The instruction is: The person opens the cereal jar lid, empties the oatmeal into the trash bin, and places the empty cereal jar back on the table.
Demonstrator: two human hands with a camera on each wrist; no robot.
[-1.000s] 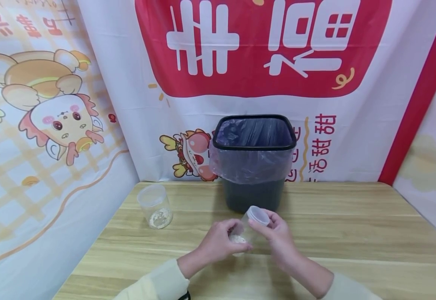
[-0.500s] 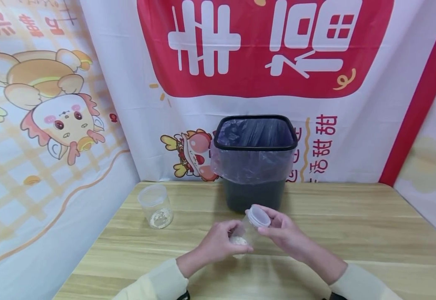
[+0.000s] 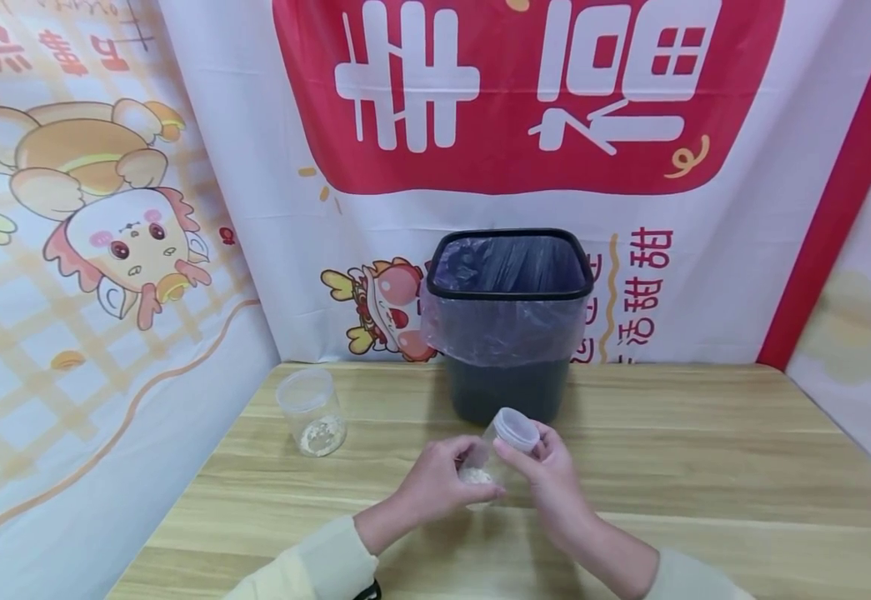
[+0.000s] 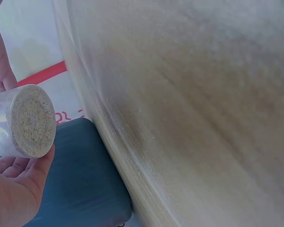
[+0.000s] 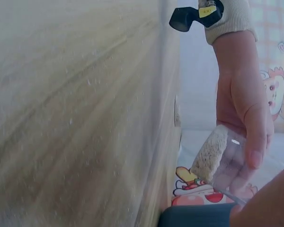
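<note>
A clear plastic jar (image 3: 497,458) with pale flakes in its base is held tilted above the table. My left hand (image 3: 435,483) curls round its lower part, seen close in the right wrist view, where the left hand (image 5: 244,99) wraps the jar (image 5: 213,153). At the jar's upper end, my right hand (image 3: 548,479) grips the translucent lid (image 3: 518,429) with thumb and fingers. From the left wrist the flakes (image 4: 35,120) show through the jar's round bottom. A second clear jar (image 3: 311,412), also with flakes at its bottom, stands at the table's left.
Behind the hands stands a dark bin (image 3: 506,383) with a black rim and a purplish liner. The wooden table (image 3: 705,467) reaches back to a printed cloth backdrop (image 3: 480,200). Another printed cloth (image 3: 127,225) hangs along the left side.
My right hand loosened and swung outward at the lid half a second ago, then came back round it. My left hand and the jar have stayed almost in place.
</note>
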